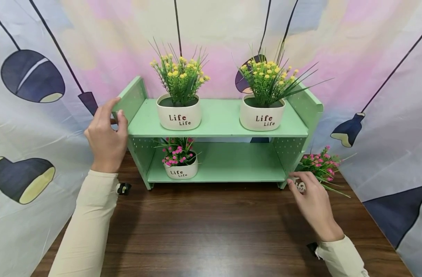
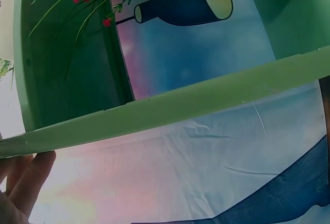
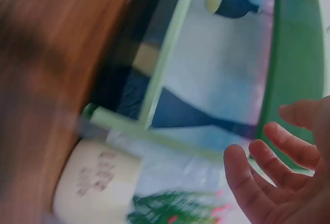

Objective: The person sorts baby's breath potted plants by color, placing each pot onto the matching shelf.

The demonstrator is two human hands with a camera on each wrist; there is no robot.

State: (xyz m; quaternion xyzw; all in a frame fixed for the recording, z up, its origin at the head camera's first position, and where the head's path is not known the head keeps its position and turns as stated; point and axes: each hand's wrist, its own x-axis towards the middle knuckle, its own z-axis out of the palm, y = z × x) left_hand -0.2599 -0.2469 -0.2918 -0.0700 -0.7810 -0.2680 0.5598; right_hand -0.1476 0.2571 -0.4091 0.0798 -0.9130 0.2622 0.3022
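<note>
A light-green two-tier shelf [image 1: 218,135] stands on the wooden table. My left hand [image 1: 108,134] grips the top front of its left side panel, thumb on the inner side; in the left wrist view the fingertips [image 2: 44,163] meet the panel's edge. My right hand [image 1: 313,200] hovers beside the shelf's lower right front, fingers loosely bent and holding nothing. Behind it, partly hidden, a white "Life" pot with pink flowers [image 1: 323,163] stands on the table; the right wrist view shows this pot [image 3: 98,182] apart from the fingers [image 3: 240,175].
On the upper tier stand two white pots, left [image 1: 179,115] and right [image 1: 263,115], with yellow flowers and long grass blades. A pink-flowered pot [image 1: 181,169] sits at the lower tier's left. Printed lamp cloth [image 1: 218,50] hangs around the dark wooden table [image 1: 211,231].
</note>
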